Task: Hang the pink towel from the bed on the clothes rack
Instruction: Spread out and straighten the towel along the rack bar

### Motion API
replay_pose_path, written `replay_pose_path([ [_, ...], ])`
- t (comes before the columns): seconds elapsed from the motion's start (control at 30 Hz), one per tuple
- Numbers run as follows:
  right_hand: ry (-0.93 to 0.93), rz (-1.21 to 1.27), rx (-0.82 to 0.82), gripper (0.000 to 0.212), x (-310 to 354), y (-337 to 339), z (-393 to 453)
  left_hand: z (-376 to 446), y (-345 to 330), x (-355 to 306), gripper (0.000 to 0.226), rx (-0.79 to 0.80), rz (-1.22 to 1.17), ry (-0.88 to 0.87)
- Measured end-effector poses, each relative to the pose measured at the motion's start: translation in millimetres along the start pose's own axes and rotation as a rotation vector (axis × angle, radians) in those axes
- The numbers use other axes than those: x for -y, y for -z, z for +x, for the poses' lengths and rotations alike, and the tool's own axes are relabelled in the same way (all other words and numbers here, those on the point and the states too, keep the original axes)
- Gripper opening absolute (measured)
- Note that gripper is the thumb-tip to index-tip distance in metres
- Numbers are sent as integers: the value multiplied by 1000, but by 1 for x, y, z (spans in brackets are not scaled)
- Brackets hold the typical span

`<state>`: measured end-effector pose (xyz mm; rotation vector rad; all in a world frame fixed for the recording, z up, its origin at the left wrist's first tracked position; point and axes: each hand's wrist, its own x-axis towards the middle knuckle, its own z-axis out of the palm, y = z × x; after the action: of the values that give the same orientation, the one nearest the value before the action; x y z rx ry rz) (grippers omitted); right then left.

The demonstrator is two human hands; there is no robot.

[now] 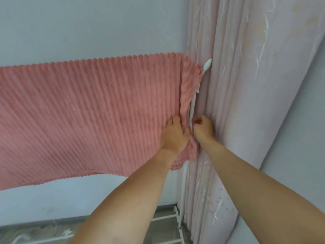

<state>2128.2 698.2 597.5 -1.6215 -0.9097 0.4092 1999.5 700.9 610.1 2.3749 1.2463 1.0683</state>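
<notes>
While the pink towel [88, 106] drapes the clothes rack [192, 106], left hand [173, 134] pinches its edge — right hand [203, 128], fist closed, contents unclear — tug evenly, smoothing rack-end folds.

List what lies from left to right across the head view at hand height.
pink towel → left hand → white rack pole → right hand → pale curtain
</notes>
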Motion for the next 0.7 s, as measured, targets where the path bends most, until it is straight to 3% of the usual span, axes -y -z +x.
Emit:
replay_pose_path([
  [0.2,-136,80,91,23,-23,-1,25,22,-26,-25,87,-63,9,315],
  [0.27,-216,191,91,24,-30,-8,21,25,-38,-27,81,-114,51,368],
  [0.33,-233,216,53,27,-36,-18,8,27,-46,-22,55,-145,73,381],
  [0.4,-203,157,-20,14,-45,-30,-10,26,-49,-9,30,-158,31,385],
  [0.47,-108,-11,-31,34,-53,-41,-25,18,-46,8,17,-135,22,347],
  [0.53,-78,-23,-29,53,-59,-49,-34,8,-47,28,5,-31,66,281],
  [0.63,-162,-31,-57,56,-74,-51,-41,-5,-58,48,30,128,147,232],
  [0.7,-199,-103,-115,42,-88,-53,-47,-11,-67,56,38,193,193,240],
])
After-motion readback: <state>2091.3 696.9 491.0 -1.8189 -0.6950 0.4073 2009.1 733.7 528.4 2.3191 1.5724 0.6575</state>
